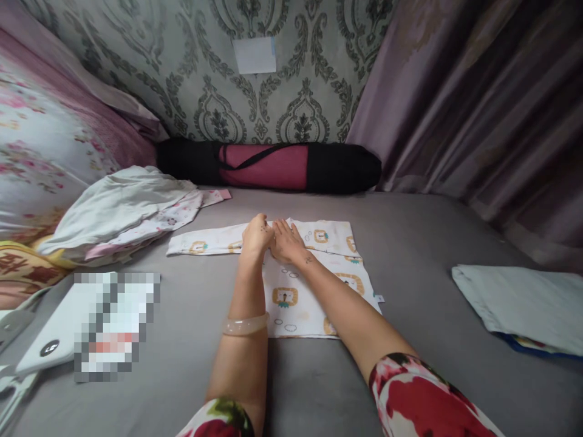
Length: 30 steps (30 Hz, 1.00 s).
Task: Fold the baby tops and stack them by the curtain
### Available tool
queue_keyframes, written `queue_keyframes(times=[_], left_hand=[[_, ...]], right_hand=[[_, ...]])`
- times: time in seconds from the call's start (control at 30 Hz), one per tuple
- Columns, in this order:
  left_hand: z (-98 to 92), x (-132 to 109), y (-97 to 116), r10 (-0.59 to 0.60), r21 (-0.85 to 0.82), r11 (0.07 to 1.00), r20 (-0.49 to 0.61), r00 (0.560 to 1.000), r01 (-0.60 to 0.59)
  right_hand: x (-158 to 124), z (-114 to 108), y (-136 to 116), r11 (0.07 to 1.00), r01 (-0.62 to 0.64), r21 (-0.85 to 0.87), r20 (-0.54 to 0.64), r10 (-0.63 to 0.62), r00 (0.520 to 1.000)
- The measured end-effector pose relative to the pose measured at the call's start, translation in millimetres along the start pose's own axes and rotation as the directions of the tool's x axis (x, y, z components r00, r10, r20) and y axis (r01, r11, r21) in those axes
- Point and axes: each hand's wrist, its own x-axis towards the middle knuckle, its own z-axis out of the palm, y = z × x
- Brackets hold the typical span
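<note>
A small white garment [291,297] printed with yellow lion motifs lies flat on the grey bed sheet [410,243], one sleeve stretched out to the left. My left hand [256,235] rests on the upper part of the garment with its fingers curled down onto the cloth. Beside it and touching it, my right hand [286,241] lies flat on the fabric, fingers stretched forward. A pale bangle [245,325] circles my left wrist.
A heap of unfolded light clothes [122,212] sits at the left. A black and pink rolled bag [273,165] lies along the wall. Folded pale cloth [523,303] rests at the right. Floral pillows [40,152] and a white box [50,340] are at far left.
</note>
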Motion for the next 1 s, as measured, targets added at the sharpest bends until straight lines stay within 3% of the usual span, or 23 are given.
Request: queue_keyframes(times=[0.13,0.3,0.47,0.63,0.83,1.0], left_hand=[[2.0,-0.5,1.2,0.004,0.007,1.0,0.019,1.0,-0.004],[4.1,-1.0,2.6,0.002,0.01,1.0,0.028,1.0,-0.002],[8.1,-0.7,2.4,-0.005,0.021,1.0,0.034,0.999,0.004],[12.2,-2.3,7.3,0.016,0.053,0.998,0.057,0.998,-0.019],[14.8,-6.9,18.4,0.025,0.087,0.996,0.114,0.993,-0.035],[20.2,-8.6,20.2,0.022,0.092,0.995,0.145,0.989,-0.036]], right_hand=[[-0.7,-11.6,3.3,0.998,0.021,0.055,0.063,-0.025,0.998],[-1.5,-13.2,9.8,0.999,-0.05,0.015,-0.062,0.051,0.997],[-1.0,-1.5,15.3,0.997,-0.072,0.005,-0.046,0.073,0.996],[-3.9,-12.4,25.0,0.994,-0.045,0.101,-0.02,0.048,0.999],[-24.1,-25.1,56.0,0.981,-0.192,0.023,-0.158,0.193,0.968],[-34.9,-20.6,72.2,0.96,-0.275,-0.05,-0.158,0.265,0.951]])
